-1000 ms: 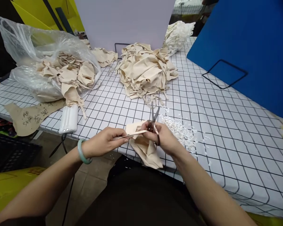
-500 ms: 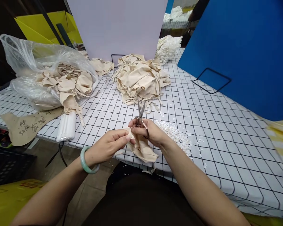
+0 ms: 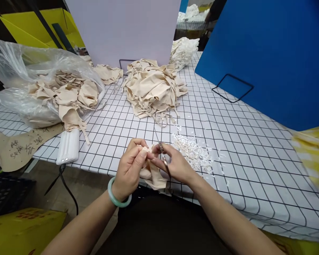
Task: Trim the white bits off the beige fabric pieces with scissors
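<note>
Hands point(image 3: 151, 164) now closer, scissors point(image 3: 162, 154) mostly hidden, cloth point(image 3: 154, 179) bunched.

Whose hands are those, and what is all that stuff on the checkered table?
The camera sits on a person's head and looks down, so you see that person's own two hands. The left hand, with a green bracelet, pinches a small beige cloth. The right hand holds scissors against that cloth. On the table lie a big pile of beige cloth, a plastic bag full of more cloth, a heap of tiny white snippets, a white box and a brown paper with writing. Blue board stands behind.
</note>
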{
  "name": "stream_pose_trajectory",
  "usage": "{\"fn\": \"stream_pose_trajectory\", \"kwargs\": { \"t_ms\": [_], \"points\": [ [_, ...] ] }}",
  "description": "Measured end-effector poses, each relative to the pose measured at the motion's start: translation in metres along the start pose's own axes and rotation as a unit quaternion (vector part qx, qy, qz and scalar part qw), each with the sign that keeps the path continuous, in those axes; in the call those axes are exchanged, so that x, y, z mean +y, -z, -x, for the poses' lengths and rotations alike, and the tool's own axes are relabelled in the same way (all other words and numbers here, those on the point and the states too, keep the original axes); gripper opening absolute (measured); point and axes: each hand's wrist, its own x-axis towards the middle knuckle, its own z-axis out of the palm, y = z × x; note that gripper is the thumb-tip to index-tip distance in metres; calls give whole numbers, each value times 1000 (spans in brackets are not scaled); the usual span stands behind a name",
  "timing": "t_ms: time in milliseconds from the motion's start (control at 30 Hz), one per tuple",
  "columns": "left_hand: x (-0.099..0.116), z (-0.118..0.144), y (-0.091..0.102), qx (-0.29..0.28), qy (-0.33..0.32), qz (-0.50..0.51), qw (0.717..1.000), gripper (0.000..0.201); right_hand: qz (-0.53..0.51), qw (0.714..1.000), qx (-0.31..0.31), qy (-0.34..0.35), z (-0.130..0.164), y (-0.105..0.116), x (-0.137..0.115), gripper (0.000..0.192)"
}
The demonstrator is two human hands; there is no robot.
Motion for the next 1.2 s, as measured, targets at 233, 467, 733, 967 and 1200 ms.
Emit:
{"fn": "stream_pose_trajectory", "kwargs": {
  "t_ms": [233, 467, 733, 967, 1200],
  "points": [
    [3, 2, -14, -38, -70, -67, 995, 30, 222, 969, 63, 86, 40, 21, -4, 44],
    [0, 2, -20, -83, -116, -102, 984, 29, 240, 965, 58, 88, 47, 24, -3, 49],
    [-1, 5, -22, -84, -136, -105, 982, 25, 240, 968, 44, 66, 48, 24, -5, 55],
    [-2, 5, -25, -90, -131, -95, 983, 28, 233, 969, 48, 67, 49, 23, -8, 57],
    [-3, 10, -27, -89, -116, -99, 984, 29, 224, 971, 49, 60, 51, 22, -7, 57]
  ]
}}
